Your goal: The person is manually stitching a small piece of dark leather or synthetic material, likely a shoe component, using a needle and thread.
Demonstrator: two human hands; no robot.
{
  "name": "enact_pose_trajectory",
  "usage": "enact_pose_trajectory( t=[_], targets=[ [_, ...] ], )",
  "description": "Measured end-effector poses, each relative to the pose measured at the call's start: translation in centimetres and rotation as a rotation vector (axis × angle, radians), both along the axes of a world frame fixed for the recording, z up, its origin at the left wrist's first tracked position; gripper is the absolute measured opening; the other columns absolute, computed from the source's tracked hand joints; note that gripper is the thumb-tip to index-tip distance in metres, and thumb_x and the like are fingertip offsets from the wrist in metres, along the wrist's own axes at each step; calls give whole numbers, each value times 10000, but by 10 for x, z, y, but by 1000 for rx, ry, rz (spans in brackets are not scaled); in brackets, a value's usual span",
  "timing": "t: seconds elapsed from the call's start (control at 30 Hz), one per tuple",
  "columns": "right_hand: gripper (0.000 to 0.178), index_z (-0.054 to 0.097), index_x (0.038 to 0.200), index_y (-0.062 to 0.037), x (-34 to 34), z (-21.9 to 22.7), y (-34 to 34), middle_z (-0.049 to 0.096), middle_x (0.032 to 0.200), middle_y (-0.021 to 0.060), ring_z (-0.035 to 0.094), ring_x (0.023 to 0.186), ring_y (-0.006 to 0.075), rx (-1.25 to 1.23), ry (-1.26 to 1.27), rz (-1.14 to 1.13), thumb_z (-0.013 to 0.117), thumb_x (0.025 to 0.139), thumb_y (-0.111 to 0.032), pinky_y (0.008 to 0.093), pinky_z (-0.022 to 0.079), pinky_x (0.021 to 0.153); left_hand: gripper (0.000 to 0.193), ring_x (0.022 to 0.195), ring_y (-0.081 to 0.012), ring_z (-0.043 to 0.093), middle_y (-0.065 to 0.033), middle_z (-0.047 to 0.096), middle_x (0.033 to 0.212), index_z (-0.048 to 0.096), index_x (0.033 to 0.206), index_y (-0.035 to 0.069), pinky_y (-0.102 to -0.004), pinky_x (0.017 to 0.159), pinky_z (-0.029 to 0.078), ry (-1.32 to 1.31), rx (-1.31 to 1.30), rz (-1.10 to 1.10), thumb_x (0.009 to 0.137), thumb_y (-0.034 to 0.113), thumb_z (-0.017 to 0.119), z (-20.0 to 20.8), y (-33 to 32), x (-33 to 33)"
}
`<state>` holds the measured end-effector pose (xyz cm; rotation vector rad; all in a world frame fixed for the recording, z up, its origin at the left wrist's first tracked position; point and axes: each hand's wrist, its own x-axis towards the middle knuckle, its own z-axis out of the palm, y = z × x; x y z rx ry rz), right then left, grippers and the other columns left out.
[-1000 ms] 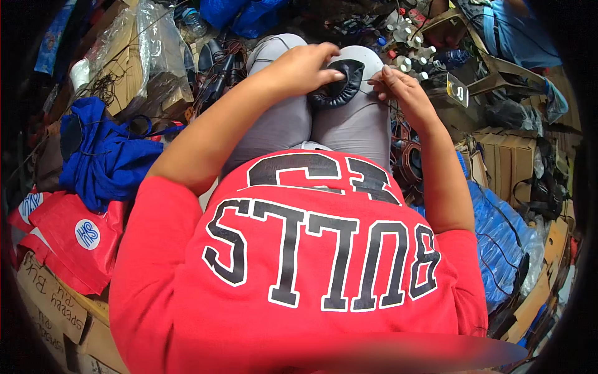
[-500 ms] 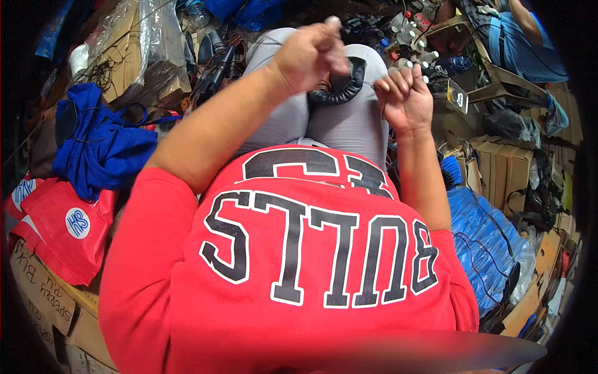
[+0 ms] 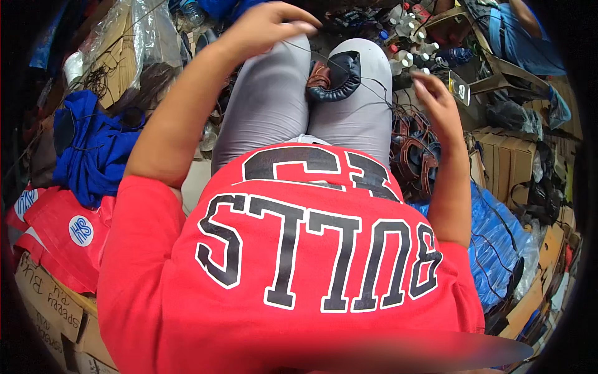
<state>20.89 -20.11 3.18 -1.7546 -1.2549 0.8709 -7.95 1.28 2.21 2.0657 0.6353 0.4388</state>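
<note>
A black leather shoe upper (image 3: 341, 80) with a gathered edge and a brown part rests on my right thigh, near the gap between my knees. Dark thread runs from it toward both sides. Far out to the upper left, my left hand (image 3: 271, 28) has the thread between thumb and fingers, the index finger reaching forward. My right hand (image 3: 438, 105) is raised right of my right knee, its fingers curled and somewhat blurred. Thread trails from the shoe upper toward that hand, though its grip is hard to see. Neither hand touches the shoe upper.
Brown leather shoe pieces (image 3: 414, 146) lie beside my right thigh. Several small bottles (image 3: 408, 31) stand beyond my right knee, near a wooden frame (image 3: 504, 78). Blue cloth (image 3: 93, 149) and a red bag (image 3: 68, 227) are at left; blue plastic (image 3: 495, 246) is at right. Another person (image 3: 523, 40) sits far right.
My hands have moved apart, the left up and left, the right outward and slightly down. The shoe upper on my thigh is now fully uncovered by my left hand.
</note>
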Motion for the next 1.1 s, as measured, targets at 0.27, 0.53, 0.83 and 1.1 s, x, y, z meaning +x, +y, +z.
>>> enact_pose_trajectory(
  t=[0.27, 0.53, 0.83, 1.1],
  targets=[
    [291, 607, 771, 32, -69, 37, 59, 509, 575, 33, 453, 546, 107, -367, -356, 477, 584, 834, -251, 309, 404, 513, 235, 588, -90, 544, -3, 611, 814, 632, 933, 47, -256, 530, 449, 63, -284, -302, 793, 228, 685, -18, -31, 73],
    [247, 552, 677, -3, -41, 68, -4, 449, 594, -33, 418, 600, 45, -119, 156, 148, 617, 840, -177, 217, 337, 533, 192, 586, -57, 496, 31, 577, 759, 621, 842, 80, -217, 514, 407, 29, -413, -392, 755, 214, 726, -24, -25, 81],
    [175, 687, 978, -78, -64, 36, 10, 564, 751, 81, 556, 667, 190, -54, -389, 211, 631, 815, -109, 285, 437, 611, 260, 645, -31, 512, 24, 632, 810, 669, 1010, 43, -188, 561, 403, 56, -692, -454, 786, 171, 704, -22, -18, 78],
    [177, 695, 939, -68, -70, 36, 19, 603, 784, 118, 609, 726, 254, -109, -469, 211, 618, 791, -127, 318, 472, 671, 279, 681, -45, 526, 9, 653, 848, 673, 1044, 46, -197, 596, 408, 74, -673, -473, 779, 130, 692, -27, -13, 77]
  ],
)
